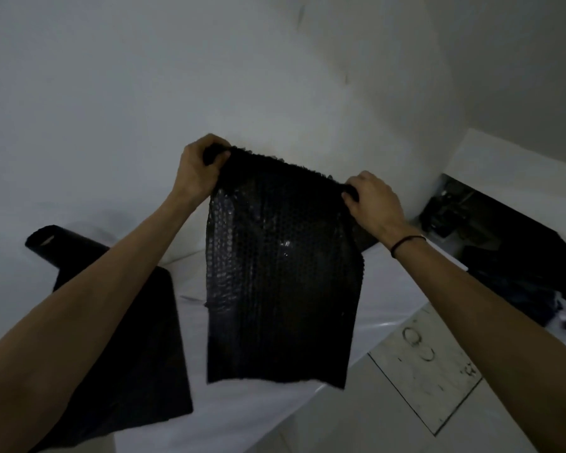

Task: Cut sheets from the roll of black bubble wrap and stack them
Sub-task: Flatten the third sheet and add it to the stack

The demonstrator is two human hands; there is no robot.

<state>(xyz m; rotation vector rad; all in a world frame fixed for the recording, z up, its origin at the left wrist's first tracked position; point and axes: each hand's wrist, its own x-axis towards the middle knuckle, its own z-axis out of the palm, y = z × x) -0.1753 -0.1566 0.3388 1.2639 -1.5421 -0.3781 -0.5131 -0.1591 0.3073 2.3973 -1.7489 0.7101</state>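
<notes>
Sheet (281, 273): hung upright (bubbles glinting)
Left hand (196, 168): fingers pinched 11 o'clock corner
Right hand (373, 201): fingers pinched 1 o'clock corner
Roll (62, 246): lay at 9 o'clock

Rear wall (144, 76): plain, pale grey-white finish; a few faint dark scuffs in the upper part.
Right wall (530, 60): same pale finish, darker in tone, meeting the rear wall at a soft corner.
Table (242, 416): covered in white, glossy plastic sheeting, creased; its edge runs diagonally at lower right.
Floor (356, 426): pale tiles with dark joints.
Marked tile (428, 361): dark ring stains and scuffs.
Ledge (510, 161): white, flat-topped, against the right wall.
Recess (451, 207): dark opening below the ledge; contents too dim to identify.
Lighting: dim, cool; brightest on the rear wall's middle.
</notes>
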